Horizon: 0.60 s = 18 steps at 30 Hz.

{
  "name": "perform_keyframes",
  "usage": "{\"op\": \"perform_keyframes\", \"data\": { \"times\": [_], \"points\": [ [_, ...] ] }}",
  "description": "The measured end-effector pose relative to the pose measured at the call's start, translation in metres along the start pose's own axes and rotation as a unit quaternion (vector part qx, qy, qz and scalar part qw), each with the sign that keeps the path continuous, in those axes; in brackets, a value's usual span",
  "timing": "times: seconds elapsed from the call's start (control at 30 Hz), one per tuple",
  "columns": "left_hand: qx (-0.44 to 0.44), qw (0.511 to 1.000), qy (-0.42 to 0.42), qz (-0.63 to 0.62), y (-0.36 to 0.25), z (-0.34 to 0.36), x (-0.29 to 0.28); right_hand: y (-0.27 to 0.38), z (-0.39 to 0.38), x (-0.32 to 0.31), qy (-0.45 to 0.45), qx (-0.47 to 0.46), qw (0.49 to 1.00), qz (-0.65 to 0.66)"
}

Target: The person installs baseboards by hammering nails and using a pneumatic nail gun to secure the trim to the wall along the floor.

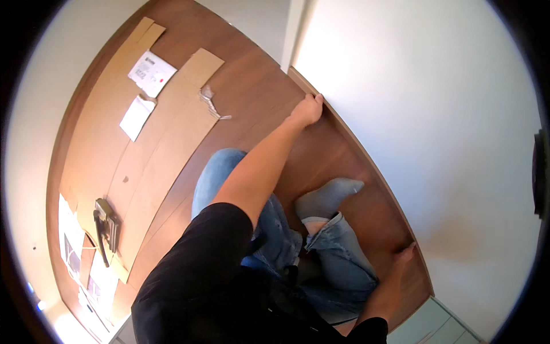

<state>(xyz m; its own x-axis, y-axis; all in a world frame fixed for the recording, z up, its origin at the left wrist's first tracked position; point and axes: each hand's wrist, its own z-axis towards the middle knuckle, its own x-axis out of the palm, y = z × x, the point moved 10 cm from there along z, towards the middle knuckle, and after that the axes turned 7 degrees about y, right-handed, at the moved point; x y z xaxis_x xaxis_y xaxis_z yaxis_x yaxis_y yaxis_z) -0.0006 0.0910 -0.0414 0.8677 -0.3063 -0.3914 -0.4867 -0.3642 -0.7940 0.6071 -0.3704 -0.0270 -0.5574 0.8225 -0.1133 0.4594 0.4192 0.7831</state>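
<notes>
A long brown baseboard (366, 157) runs along the foot of the white wall, from the doorway to the pale green panels. My left hand (309, 109) is closed at the far part of the baseboard, its fingertips at the top edge. Much nearer to me, my right hand (404, 254) is at the same strip, with a fingertip at its upper edge and the other fingers mostly hidden. Between the two hands rest my bent legs in blue jeans (338, 252) and a foot in a grey sock (327, 198), on the brown wood floor (258, 123).
Flattened cardboard (154, 137) covers the floor at left, with a white label (152, 73), a paper sheet (137, 117) and torn edges. A dark tool-like object with a black handle (107, 229) lies on it. Pale green panels (429, 324) stand at the lower right.
</notes>
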Motion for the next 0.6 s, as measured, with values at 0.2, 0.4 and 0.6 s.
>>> {"op": "perform_keyframes", "data": {
  "times": [0.2, 0.4, 0.6],
  "points": [
    [0.191, 0.957, 0.069, 0.209, -0.029, -0.005, 0.006, -0.005, -0.022, 0.011, -0.025, -0.018, 0.998, -0.063],
    [0.217, 0.966, 0.013, 0.140, 0.001, -0.097, -0.122, -0.029, -0.048, 0.080, 0.066, -0.145, 0.910, -0.383],
    [0.051, 0.977, -0.058, -0.199, 0.236, -0.342, -0.293, -0.016, -0.041, 0.089, 0.029, -0.252, 0.687, -0.681]
  ]
}}
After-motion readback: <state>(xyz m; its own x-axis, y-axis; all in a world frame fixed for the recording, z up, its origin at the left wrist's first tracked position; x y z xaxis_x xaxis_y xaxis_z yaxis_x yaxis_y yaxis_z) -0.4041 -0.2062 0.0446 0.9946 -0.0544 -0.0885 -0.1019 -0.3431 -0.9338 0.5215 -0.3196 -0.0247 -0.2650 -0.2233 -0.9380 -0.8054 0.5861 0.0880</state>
